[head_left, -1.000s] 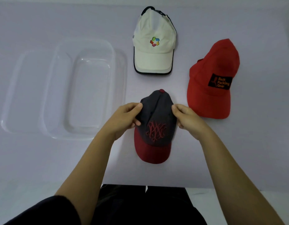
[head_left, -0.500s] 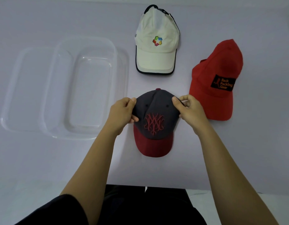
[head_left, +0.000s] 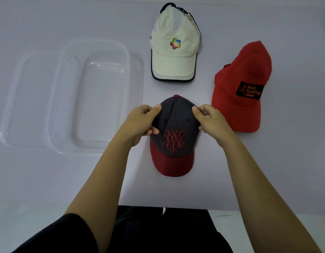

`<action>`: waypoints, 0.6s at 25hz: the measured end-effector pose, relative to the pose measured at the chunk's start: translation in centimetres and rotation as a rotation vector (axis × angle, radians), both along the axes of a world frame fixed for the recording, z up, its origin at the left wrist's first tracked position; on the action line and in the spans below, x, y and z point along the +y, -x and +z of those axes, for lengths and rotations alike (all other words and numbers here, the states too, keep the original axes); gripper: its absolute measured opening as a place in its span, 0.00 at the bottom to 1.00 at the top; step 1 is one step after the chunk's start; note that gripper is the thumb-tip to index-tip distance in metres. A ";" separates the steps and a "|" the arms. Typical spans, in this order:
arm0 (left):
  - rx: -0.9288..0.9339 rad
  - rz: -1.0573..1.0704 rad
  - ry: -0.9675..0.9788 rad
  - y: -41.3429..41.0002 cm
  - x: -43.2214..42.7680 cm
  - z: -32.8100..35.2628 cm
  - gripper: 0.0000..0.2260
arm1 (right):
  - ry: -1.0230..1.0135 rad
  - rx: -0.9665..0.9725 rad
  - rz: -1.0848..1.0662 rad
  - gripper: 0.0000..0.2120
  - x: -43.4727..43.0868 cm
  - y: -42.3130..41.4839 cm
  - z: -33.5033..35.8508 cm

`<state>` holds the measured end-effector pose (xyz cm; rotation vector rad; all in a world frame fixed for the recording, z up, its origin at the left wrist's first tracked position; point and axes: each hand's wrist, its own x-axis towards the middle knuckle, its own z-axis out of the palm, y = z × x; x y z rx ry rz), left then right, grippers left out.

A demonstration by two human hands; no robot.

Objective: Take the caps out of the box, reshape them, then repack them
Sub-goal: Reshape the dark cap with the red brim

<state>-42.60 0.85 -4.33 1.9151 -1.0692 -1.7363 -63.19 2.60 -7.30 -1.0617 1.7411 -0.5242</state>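
Pinching the gray-and-red cap [head_left: 174,117] on both sides, the left grip [head_left: 139,122] and right grip [head_left: 211,121] hold it between them on the tabletop [head_left: 271,172]. Squeezing too hard could dent its round top.

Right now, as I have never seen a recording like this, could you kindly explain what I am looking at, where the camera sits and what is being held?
There is no machine here: a person works with two bare hands. The one picture comes from a wide-angle camera worn on the head, looking forward and down, so the arms reach in from below. On the pale table are three caps: a white cap farthest away, a red cap to the right, and a dark cap with a red brim nearest the person. To the left stands a clear plastic box with no cap in it. The left hand and the right hand each pinch one side of the dark cap's crown, probably to reshape it.
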 end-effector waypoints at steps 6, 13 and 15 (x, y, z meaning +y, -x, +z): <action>0.167 0.130 -0.119 0.0 -0.6 0.4 0.08 | -0.158 -0.297 -0.149 0.10 0.3 0.1 0.2; 0.105 -0.032 -0.050 1.0 -1.0 1.1 0.09 | -0.159 -0.363 -0.096 0.13 -0.6 -1.0 1.3; 0.199 -0.008 -0.088 1.4 -1.1 1.2 0.09 | -0.128 -0.355 -0.038 0.12 -0.8 -1.5 1.5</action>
